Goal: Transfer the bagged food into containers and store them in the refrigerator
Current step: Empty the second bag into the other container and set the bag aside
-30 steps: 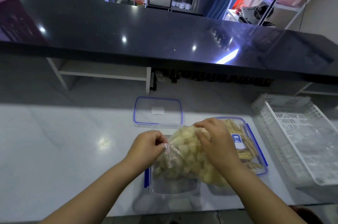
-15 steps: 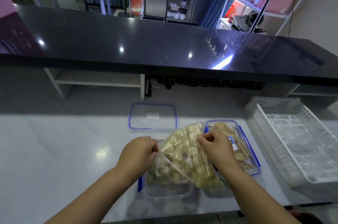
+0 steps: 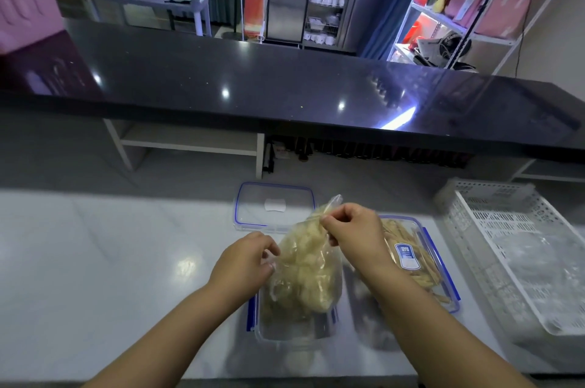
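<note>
A clear plastic bag [image 3: 308, 267] of pale yellow food chunks hangs tilted over an open clear container [image 3: 294, 329] with blue clips. My right hand [image 3: 351, 232] pinches the bag's upper end and holds it raised. My left hand [image 3: 245, 261] grips the bag's lower left edge by the container's rim. Some chunks lie in the container. To the right stands a second container [image 3: 424, 264], lidded, full of yellow sticks. A loose clear lid [image 3: 273, 207] with a blue seal lies behind the bag.
A white perforated plastic basket [image 3: 519, 251] holding crumpled clear plastic sits at the right on the white marble counter [image 3: 110, 261]. A raised black countertop [image 3: 253, 83] runs across behind. Shelves and a cart stand in the room beyond.
My right hand has lifted the bag's far end upward and back, so the bag now hangs tilted over the container. My left hand stayed at the bag's lower edge.
</note>
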